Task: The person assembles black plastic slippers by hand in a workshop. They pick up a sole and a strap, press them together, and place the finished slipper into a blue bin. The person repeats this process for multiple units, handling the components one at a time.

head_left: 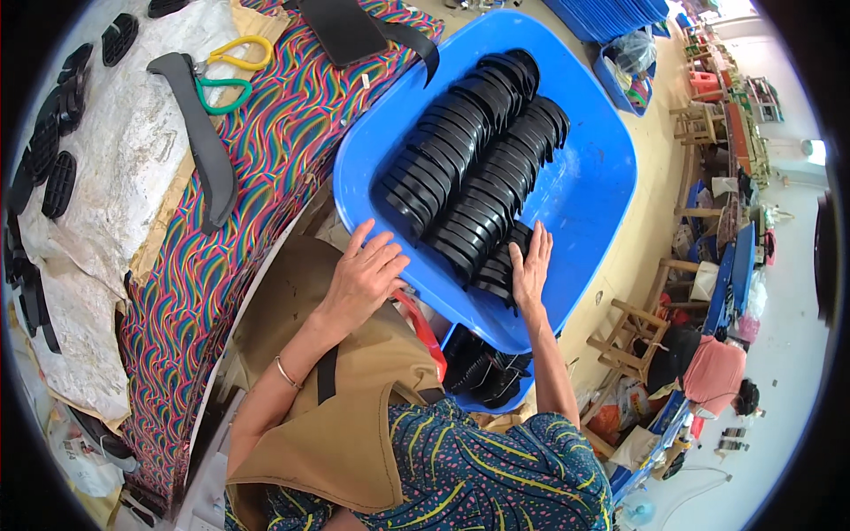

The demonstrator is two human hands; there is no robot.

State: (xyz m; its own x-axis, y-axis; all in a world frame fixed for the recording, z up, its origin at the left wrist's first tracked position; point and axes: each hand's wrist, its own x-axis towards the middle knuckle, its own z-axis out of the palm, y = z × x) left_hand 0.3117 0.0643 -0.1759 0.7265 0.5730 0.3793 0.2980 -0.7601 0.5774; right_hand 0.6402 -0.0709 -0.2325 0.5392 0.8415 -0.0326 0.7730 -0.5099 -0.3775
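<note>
A large blue plastic tub (584, 168) holds two long rows of stacked black curved plastic parts (469, 159). My left hand (367, 274) rests flat on the tub's near rim, fingers spread, holding nothing. My right hand (531, 261) lies flat against a short stack of the same black parts (500, 270) at the near end of the right row, pressing on it with straight fingers. Below the tub, a second blue bin (491, 403) holds more loose black parts.
A bench with a multicoloured cloth (266, 168) stands to the left, carrying scissors with yellow and green handles (226, 71), a long grey strip (204, 142) and oval black grilles (53, 168) on white sheeting. Wooden stools (633, 332) stand to the right. A tan apron covers my lap.
</note>
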